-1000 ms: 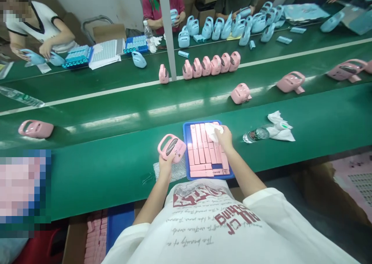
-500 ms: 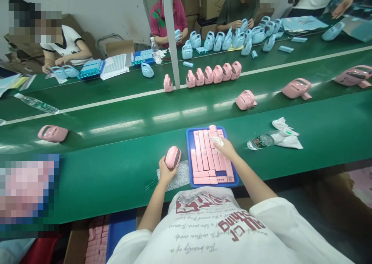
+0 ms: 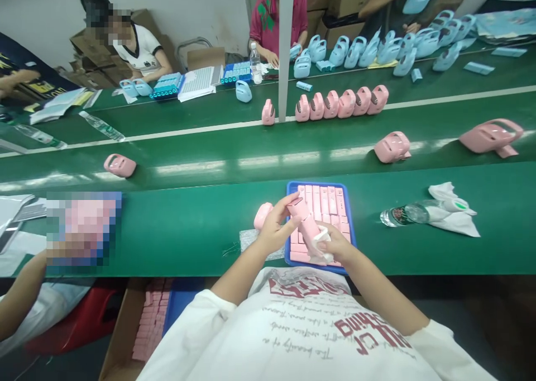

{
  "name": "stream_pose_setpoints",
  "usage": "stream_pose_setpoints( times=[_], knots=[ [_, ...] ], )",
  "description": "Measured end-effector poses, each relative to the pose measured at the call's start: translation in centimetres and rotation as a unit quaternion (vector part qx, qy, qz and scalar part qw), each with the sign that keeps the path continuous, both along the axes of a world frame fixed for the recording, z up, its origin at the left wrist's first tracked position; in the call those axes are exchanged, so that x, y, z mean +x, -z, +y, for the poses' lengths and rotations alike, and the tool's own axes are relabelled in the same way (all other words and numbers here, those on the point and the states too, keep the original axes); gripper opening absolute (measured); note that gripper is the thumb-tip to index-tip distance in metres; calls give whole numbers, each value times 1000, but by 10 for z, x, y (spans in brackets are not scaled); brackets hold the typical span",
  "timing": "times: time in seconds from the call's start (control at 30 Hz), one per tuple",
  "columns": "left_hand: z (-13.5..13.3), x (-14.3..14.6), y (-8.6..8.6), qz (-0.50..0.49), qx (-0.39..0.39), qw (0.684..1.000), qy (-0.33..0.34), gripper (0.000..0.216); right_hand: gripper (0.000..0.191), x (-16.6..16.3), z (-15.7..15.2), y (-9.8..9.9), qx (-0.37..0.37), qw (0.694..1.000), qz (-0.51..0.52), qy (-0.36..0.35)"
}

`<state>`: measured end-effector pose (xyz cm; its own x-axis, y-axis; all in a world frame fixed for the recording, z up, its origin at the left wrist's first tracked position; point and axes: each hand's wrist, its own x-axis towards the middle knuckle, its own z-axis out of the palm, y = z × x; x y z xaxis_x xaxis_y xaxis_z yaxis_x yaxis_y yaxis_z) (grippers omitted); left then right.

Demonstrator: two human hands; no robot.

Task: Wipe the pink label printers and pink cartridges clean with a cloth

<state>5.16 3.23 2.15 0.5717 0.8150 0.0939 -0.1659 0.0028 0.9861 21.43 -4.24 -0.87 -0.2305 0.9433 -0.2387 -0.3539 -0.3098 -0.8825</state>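
Note:
My left hand [image 3: 274, 227] grips the upper end of a pink oblong block [image 3: 307, 227], fingers at its tip. Around the lower end of the same block, my right hand [image 3: 337, 246] is closed with a crumpled white cloth [image 3: 321, 247] pressed against it. The block is held tilted above a blue tray [image 3: 353, 241] packed with rows of similar pink blocks [image 3: 324, 199]. A rounded pink housing [image 3: 262, 216] stands beside my left hand, partly hidden by it. Under it lies a sheet of bubble wrap [image 3: 249, 240].
A water bottle [image 3: 404, 214] lies on white tissue [image 3: 460, 224] at right. Pink housings [image 3: 120, 165] are spread along the belt [image 3: 251, 171]. Across it, people work among pale blue housings [image 3: 301, 65]. At left, a neighbour's arm [image 3: 25, 280] reaches to another blue tray [image 3: 113, 219].
My left hand has let go of the pink housing and now holds a pink block. My right hand has moved down and inward with the cloth onto that block. The view has shifted left.

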Motion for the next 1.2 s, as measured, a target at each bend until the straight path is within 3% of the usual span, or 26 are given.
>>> stream_pose_setpoints(
  times=[0.17,0.33,0.47,0.57,0.63,0.7,0.77,0.8,0.83,0.87,0.9,0.93,1.03,1.1,1.2],
  knots=[
    [-7,0,-4,-15,-38,999,-30,49,55,-14,-6,1,-24,995,98,-19],
    [-8,2,-2,-50,-111,990,-73,57,59,-17,-7,7,-42,997,59,18],
    [-4,0,-11,-134,-273,951,-55,65,57,0,2,9,-96,988,18,119],
    [2,-4,-19,-185,-397,899,-28,45,43,33,2,5,-134,967,-27,214],
    [5,-7,-23,-203,-449,870,4,33,44,63,-2,-2,-124,946,-66,291],
    [5,-9,-24,-210,-467,859,28,32,44,99,-6,-11,-97,901,-119,406],
    [3,-10,-23,-207,-464,861,34,36,35,138,-9,-19,-43,814,-213,540],
    [2,-10,-23,-204,-460,863,34,38,35,158,-10,-21,1,748,-281,601],
    [1,-9,-22,-204,-457,865,35,40,39,178,-10,-21,43,656,-363,660],
    [0,-8,-22,-207,-455,865,39,41,42,196,-10,-18,60,584,-451,673],
    [-1,-7,-21,-215,-456,862,45,41,38,212,-9,-12,42,536,-524,661],
    [-1,-6,-21,-226,-460,857,51,41,31,226,-9,-5,7,527,-585,616],
    [-1,-5,-20,-256,-473,840,64,41,13,251,-9,20,-15,577,-673,462],
    [0,-6,-19,-263,-473,838,73,42,15,257,-11,32,-7,578,-681,451],
    [-1,-10,-15,-267,-466,839,91,42,36,262,-15,41,1,523,-694,495]
  ],
)
